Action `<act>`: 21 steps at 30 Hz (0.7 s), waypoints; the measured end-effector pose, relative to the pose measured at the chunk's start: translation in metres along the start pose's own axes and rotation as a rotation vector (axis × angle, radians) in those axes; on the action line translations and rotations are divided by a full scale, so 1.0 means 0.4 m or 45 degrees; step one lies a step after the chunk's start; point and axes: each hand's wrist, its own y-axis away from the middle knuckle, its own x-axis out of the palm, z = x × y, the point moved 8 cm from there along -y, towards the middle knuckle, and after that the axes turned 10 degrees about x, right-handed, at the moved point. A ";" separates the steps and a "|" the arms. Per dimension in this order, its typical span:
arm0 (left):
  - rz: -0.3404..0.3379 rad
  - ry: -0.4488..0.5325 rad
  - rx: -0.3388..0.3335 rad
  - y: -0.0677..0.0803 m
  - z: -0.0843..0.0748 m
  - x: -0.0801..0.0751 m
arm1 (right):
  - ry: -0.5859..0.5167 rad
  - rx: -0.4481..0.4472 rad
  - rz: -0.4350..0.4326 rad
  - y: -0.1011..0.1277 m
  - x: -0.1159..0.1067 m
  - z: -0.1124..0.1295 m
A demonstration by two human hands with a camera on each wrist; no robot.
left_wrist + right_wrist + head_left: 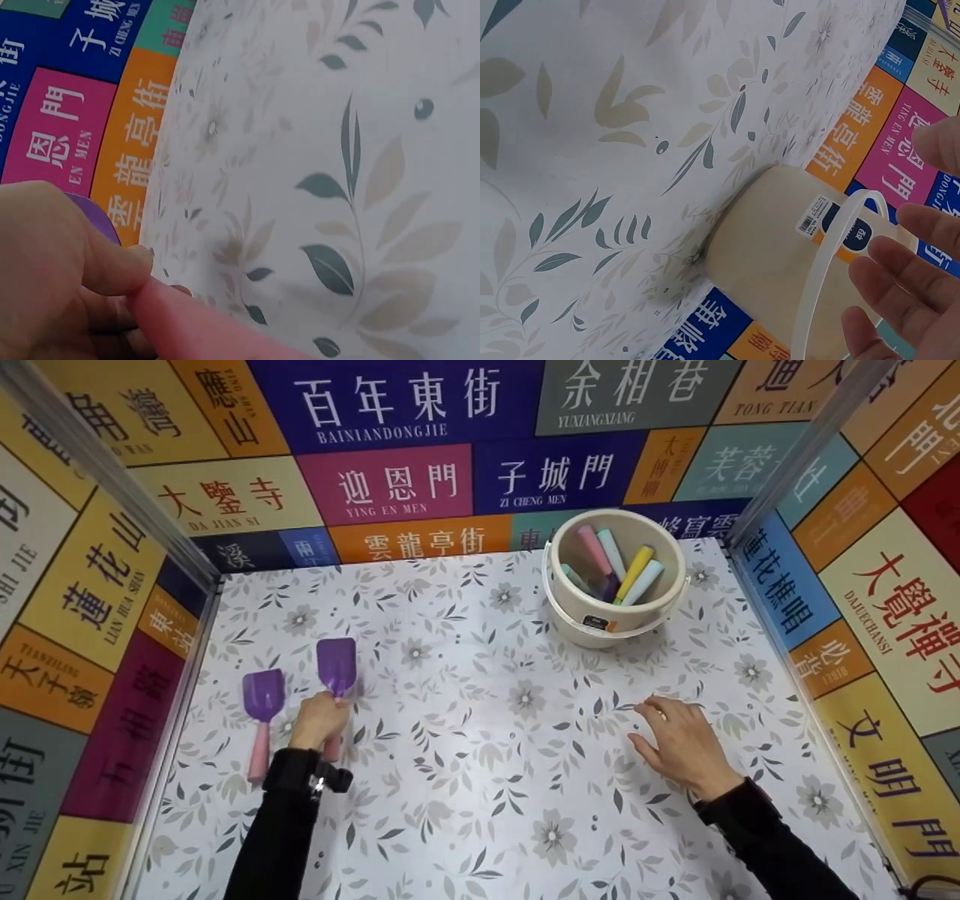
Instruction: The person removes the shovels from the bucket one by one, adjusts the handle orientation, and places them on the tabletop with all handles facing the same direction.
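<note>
From the head view, your left hand (319,720) is curled round the pink handle of a purple scoop (337,669), whose blade points toward the far side of the floral tablecloth (480,765). A second scoop (262,712), also purple with a pink handle, lies flat just left of that hand, untouched. Your right hand (679,746) rests on the cloth on the right, fingers relaxed and loosely spread, holding nothing. Beyond it, at the far right, stands a cream bucket (611,611) with several coloured handles sticking up inside.

From the left wrist view, your thumb and fingers (112,270) pinch the pink handle (202,326) tightly, and a sliver of the purple blade shows behind the hand, near the colourful sign wall (67,135).

From the right wrist view, your fingers (900,281) are straight and apart, wide open, with nothing between them. The bucket (772,247) and its hoop handle sit just past the fingertips; I cannot tell whether they touch it
</note>
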 end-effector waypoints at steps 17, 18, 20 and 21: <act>0.186 -0.090 -0.114 -0.013 0.107 0.021 | 0.030 0.013 0.030 0.005 0.006 -0.012; 0.198 -0.089 -0.110 -0.015 0.106 0.021 | 0.031 0.015 0.032 0.006 0.005 -0.013; 0.209 -0.106 -0.091 -0.020 0.105 0.019 | 0.027 0.023 0.038 0.007 0.006 -0.016; 0.217 -0.117 -0.084 -0.023 0.105 0.019 | 0.025 0.027 0.042 0.007 0.006 -0.018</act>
